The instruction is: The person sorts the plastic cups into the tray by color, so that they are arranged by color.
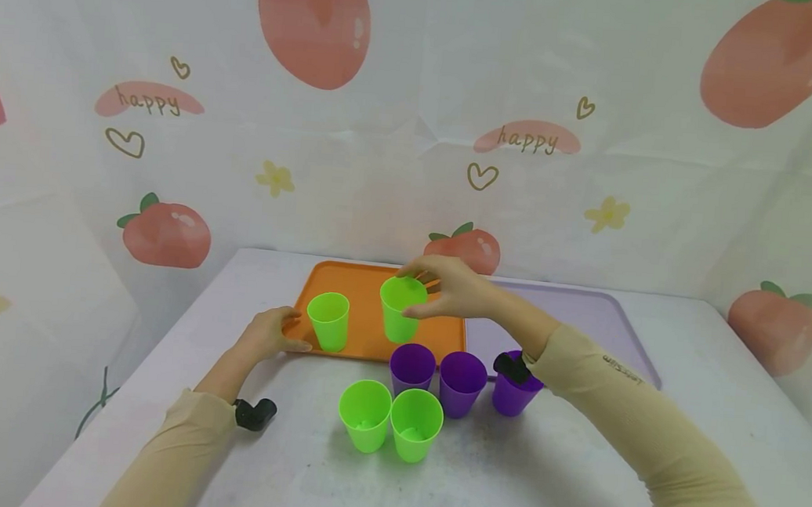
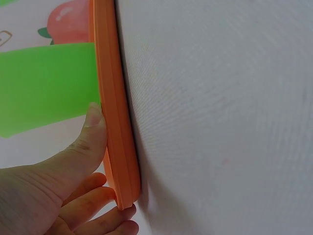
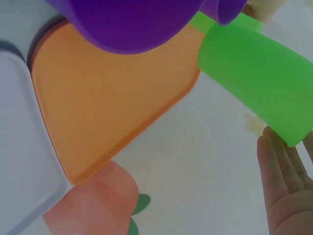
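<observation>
- Evidently, the right hand holds one green cup by its rim, thumb on the near side, fingers at the far side, over the orange tray; contact with the tray cannot be told.
- The rim hold probably leaves the base unobstructed.
- The left hand grips the orange tray's near left corner, thumb at the near edge, presumably to steady it.
- A second green cup stands upright near that corner, just beside the thumb.
- The lilac tray adjoins the orange tray's right edge, towards the worktop's far edge.
- Three purple cups stand by the trays' near edges, one partly hidden by a black wrist device; their dark interiors prevent confirming contents.
- Two front green cups stand side by side, closer to the worktop's near edge; no contents visible.
</observation>
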